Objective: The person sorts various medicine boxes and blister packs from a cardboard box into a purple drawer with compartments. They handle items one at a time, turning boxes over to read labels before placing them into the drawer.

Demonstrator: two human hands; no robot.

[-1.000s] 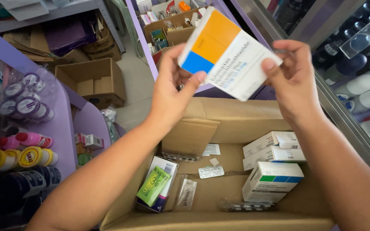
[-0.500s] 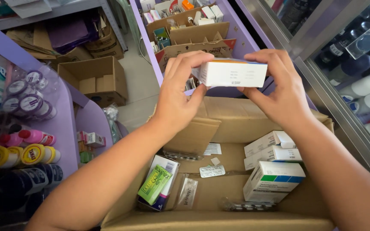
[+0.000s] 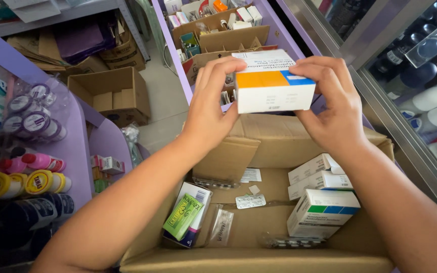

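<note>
The box (image 3: 273, 83), white with an orange and blue band on its near face, is held level above the far edge of an open carton (image 3: 259, 260), clear of everything inside. It is gripped at both short ends: the left hand (image 3: 212, 106) is closed on the left end, fingers curled over the top and thumb below, and the right hand (image 3: 330, 103) is closed on the right end in the same manner. Neither hand is spread or empty.

Inside the carton, white packs (image 3: 319, 197) are stacked against the right wall, the nearest with a green and blue band. A green pack (image 3: 183, 217) lies on a larger one in the near left corner. A blister strip (image 3: 250, 201) and a sachet (image 3: 222, 225) lie loose on the floor of the carton at its middle.

In judgement, the grip is sound so long as pressure is kept on the end panels and the thin side walls are not crushed. The box is best kept level, with the printed face turned towards the eye, and both hands retained on it. The loose strip below should be kept clear of if the box is lowered.
</note>
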